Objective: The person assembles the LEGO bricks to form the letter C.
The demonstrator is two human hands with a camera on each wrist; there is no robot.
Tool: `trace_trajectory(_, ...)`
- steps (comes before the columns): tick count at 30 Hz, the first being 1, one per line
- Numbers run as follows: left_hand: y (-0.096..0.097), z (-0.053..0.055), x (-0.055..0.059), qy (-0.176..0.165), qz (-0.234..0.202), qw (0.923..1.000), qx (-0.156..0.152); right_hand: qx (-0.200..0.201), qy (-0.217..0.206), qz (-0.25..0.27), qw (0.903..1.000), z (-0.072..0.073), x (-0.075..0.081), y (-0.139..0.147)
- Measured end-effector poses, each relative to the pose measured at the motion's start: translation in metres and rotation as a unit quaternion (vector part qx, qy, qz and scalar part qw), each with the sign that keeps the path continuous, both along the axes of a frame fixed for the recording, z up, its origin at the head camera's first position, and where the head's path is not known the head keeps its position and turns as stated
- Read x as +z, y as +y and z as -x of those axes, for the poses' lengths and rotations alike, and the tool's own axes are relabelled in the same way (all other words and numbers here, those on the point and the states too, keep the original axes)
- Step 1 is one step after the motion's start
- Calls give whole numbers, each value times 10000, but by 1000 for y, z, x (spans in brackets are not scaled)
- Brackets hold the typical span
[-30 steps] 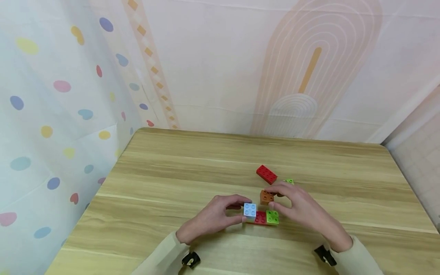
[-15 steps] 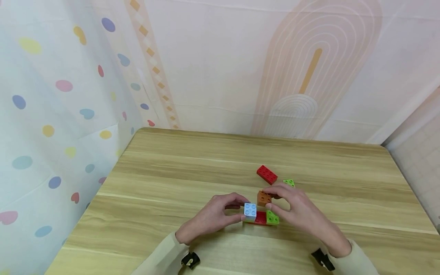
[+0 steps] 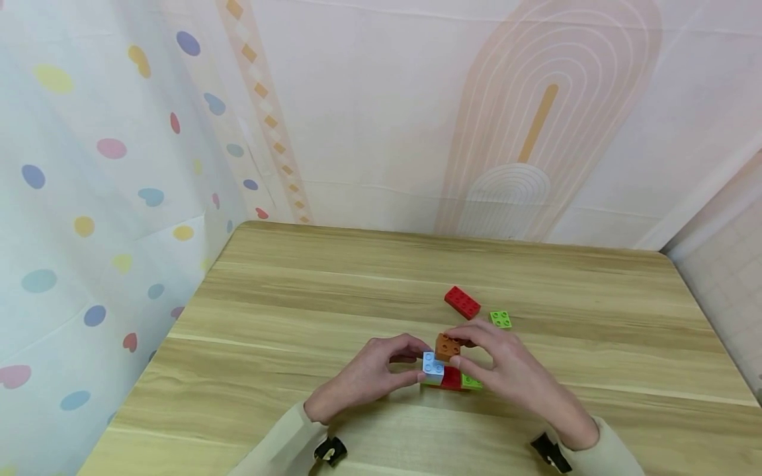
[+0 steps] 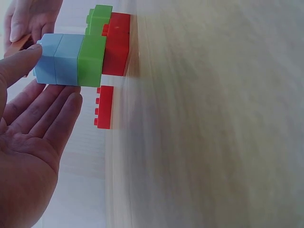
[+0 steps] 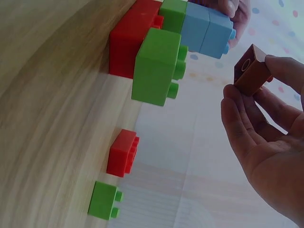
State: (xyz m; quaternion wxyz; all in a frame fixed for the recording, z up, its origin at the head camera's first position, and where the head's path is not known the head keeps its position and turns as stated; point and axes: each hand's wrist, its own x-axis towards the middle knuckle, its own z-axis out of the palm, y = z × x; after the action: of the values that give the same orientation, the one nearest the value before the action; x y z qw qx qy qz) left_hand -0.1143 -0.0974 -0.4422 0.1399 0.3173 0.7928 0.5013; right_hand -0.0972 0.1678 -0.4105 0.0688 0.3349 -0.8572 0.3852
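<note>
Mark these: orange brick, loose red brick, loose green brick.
Orange brick (image 5: 254,76): right wrist view, on its side wall.
Loose red brick (image 3: 462,302): head view, middle of its studded top.
Loose green brick (image 3: 501,319): head view, middle of its studded top.

Table (image 3: 286,297), 1: wood-grain top, beneath left hand (image 3: 378,373) and right hand (image 3: 510,367). Dotted cloth (image 3: 107,192), multicoloured spots: left of left hand. Backdrop (image 3: 369,119), pale, beyond the 2 hands; prints: 1 peach arch (image 3: 506,99), 1 orange bar (image 3: 538,123) within it, 1 column of diamonds (image 3: 270,121). Gridded surface (image 3: 735,277), pale: right of right hand.
</note>
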Motion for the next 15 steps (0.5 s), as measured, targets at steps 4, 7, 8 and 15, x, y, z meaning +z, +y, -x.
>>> trace_trajectory(4, 0, 0, 0, 52, 23, 10000, 9, 26, -153, 71, 9999, -1, 0, -4)
trace_trajectory(7, 0, 0, 0, 99, 15, 9999, -3, 58, -271, 130, 9995, -2, -1, -7)
trace_trajectory(8, 0, 0, 0, 110, 12, 9999, -6, 60, -292, 130, 9995, -2, -1, -7)
trace_trajectory(15, 0, 0, 0, 169, 17, 9999, 27, 5, -246, 10, 9997, -3, -3, -12)
